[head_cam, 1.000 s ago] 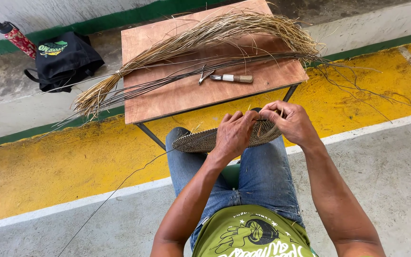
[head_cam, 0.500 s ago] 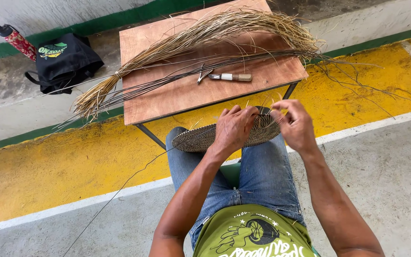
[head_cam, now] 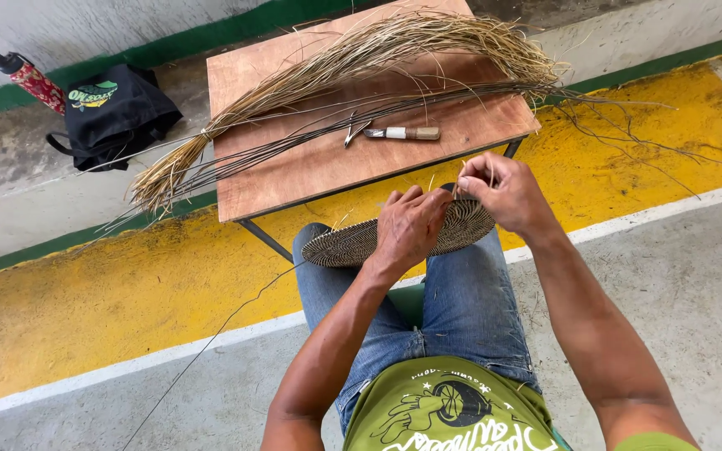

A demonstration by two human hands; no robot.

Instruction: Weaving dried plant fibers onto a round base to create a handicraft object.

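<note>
Woven coiled disc [head_cam: 353, 242] resting on the knees, pressed flat by left hand [head_cam: 409, 227]. Right hand [head_cam: 507, 190] pinching thin strands [head_cam: 471, 177] at the rim. Probably mid-stitch; next, pulling tight, carefully.

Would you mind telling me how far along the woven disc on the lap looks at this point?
Done: a flat coiled woven disc already spans both knees. In hand: the left hand presses on it while the right hand pinches thin fibre strands at its far edge. Left: a large bundle of dry fibre lies unused on the wooden table, beside a knife.
</note>
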